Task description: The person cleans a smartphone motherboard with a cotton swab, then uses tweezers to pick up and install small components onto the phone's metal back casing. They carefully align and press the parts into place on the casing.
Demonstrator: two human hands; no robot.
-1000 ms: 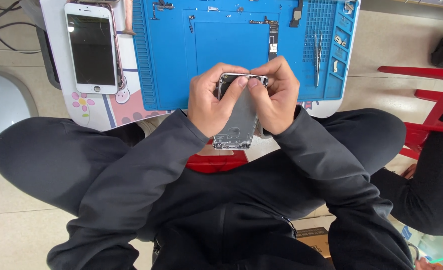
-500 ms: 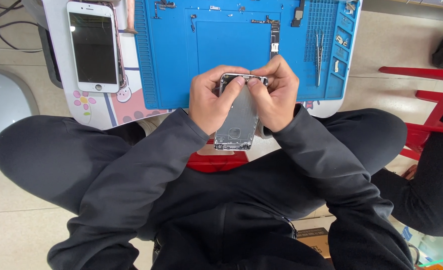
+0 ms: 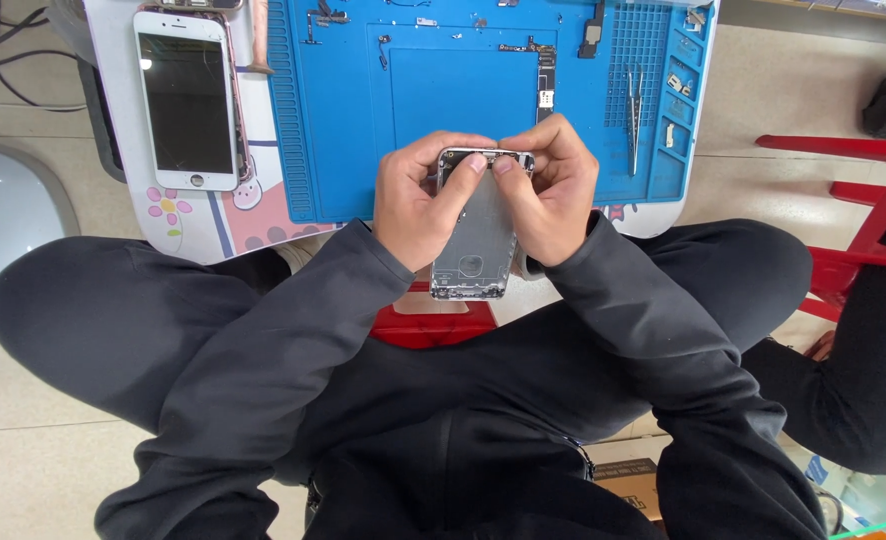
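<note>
A bare metal phone housing (image 3: 475, 228), silver-grey and matte, with rounded corners and a hollowed inner face, is held upright in the air above the person's lap, just off the near edge of the worktop (image 3: 113, 120). Small dark fittings line its top and bottom ends.

The left hand (image 3: 418, 200) wraps the housing's left side, fingers curled, the thumb pressing down on the top end. The right hand (image 3: 553, 190) mirrors it on the right side, fingers curled and thumb tip pressed to the same top end, so the two thumbs nearly meet. Both hands are closed on the housing.

On the worktop lies a blue rubbery repair mat (image 3: 333, 120), ribbed along its left edge, with a grid of small cells and shallow trays towards its right edge. Slim metal tweezers (image 3: 633, 115) lie near that right edge, and a narrow circuit board (image 3: 543, 80) lies near the mat's middle. At the worktop's left edge a white-fronted phone (image 3: 188, 105) with a dark glossy screen rests face up, beside the mat.
</note>
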